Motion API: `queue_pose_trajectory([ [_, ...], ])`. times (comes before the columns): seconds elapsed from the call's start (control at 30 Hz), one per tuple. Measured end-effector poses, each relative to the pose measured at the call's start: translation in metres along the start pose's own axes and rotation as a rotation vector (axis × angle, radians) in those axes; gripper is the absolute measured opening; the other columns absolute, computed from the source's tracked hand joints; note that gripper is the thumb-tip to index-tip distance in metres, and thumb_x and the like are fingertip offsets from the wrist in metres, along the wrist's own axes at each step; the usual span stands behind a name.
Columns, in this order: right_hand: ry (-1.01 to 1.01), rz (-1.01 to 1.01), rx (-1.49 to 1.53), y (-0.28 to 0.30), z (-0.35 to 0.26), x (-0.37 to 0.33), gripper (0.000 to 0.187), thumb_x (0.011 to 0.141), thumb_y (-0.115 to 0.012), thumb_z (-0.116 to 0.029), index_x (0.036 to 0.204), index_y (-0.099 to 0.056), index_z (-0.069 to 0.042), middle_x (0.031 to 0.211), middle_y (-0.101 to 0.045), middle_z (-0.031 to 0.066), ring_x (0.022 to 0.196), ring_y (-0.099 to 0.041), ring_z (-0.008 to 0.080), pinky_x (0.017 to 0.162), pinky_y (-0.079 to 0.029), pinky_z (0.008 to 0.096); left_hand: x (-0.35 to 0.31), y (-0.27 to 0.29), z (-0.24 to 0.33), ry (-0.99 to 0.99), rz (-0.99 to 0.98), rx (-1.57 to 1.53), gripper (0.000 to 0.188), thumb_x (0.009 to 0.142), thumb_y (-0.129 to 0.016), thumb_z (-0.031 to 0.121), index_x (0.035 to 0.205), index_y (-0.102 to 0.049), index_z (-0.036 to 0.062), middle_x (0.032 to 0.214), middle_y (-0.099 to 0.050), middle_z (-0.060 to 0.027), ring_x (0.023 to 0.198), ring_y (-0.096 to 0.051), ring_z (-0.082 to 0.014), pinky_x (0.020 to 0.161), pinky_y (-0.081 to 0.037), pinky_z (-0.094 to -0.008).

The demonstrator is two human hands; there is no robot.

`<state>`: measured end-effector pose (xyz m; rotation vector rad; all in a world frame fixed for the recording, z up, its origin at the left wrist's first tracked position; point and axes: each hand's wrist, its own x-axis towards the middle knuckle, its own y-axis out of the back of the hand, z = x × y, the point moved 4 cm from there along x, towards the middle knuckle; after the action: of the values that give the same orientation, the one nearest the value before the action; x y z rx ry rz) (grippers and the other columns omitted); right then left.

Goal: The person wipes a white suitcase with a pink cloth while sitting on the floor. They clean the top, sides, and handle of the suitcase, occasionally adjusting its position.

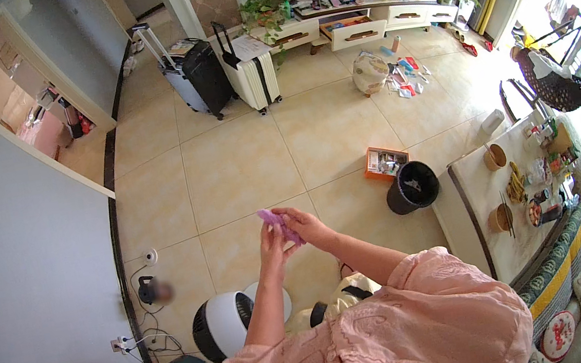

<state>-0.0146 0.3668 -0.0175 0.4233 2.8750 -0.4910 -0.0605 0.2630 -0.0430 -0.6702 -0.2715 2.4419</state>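
Both of my hands are raised together in front of me, above the tiled floor. Between them is a small crumpled purple cloth, one end of it sticking out past my fingers. My left hand is closed on its lower side. From the right, my right hand grips it too, fingers bent over the top. Part of the cloth is hidden by my fingers, so its full shape does not show.
A black bin and an orange box stand right of my hands, beside a cluttered table. A white rounded appliance is near my left arm. Farther off are two suitcases, a stool, scattered packets and an open drawer.
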Motion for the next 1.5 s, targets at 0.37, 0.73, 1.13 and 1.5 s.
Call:
queue_pose_trajectory([
  [0.37, 0.169, 0.204, -0.283, 0.164, -0.042, 0.073, 0.053, 0.097, -0.046, -0.023, 0.143, -0.026, -0.009, 0.132, -0.046, 0.0106, 0.117, -0.046, 0.0171, 0.1, -0.036, 0.0296, 0.157, -0.127, 0.007, -0.006, 0.006, -0.016, 0.02, 0.094, -0.05, 0.014, 0.11, -0.054, 0.0021, 0.1, -0.061, -0.0056, 0.085, -0.06, -0.0146, 0.069, -0.052, -0.0296],
  [0.73, 0.094, 0.08, -0.113, 0.274, -0.112, 0.254, 0.049, 0.097, -0.045, -0.03, 0.14, -0.032, -0.009, 0.108, -0.057, 0.0041, 0.104, -0.052, 0.012, 0.092, -0.041, 0.0298, 0.352, -0.171, 0.083, -0.039, 0.057, 0.067, 0.026, 0.096, -0.047, 0.02, 0.107, -0.056, -0.0009, 0.088, -0.064, -0.0087, 0.074, -0.064, -0.0163, 0.057, -0.052, -0.0287],
  [1.13, 0.119, 0.062, -0.392, 0.389, -0.18, 0.416, 0.034, 0.095, -0.048, -0.024, 0.119, -0.053, 0.001, 0.107, -0.062, 0.008, 0.098, -0.056, 0.0153, 0.085, -0.044, 0.0282, 0.555, -0.225, 0.14, -0.017, 0.017, 0.059, 0.021, 0.093, -0.047, 0.014, 0.104, -0.056, -0.0011, 0.09, -0.062, -0.0078, 0.073, -0.062, -0.0154, 0.061, -0.053, -0.0304],
  [1.5, 0.038, -0.162, -0.487, 0.429, -0.251, 0.581, 0.032, 0.094, -0.051, -0.027, 0.109, -0.059, -0.001, 0.092, -0.064, 0.0079, 0.086, -0.057, 0.0149, 0.078, -0.045, 0.0297, 0.686, -0.229, 0.193, -0.086, 0.215, -0.145, 0.024, 0.094, -0.043, 0.007, 0.114, -0.05, -0.0053, 0.107, -0.06, -0.0147, 0.092, -0.063, -0.0218, 0.074, -0.054, -0.0343],
])
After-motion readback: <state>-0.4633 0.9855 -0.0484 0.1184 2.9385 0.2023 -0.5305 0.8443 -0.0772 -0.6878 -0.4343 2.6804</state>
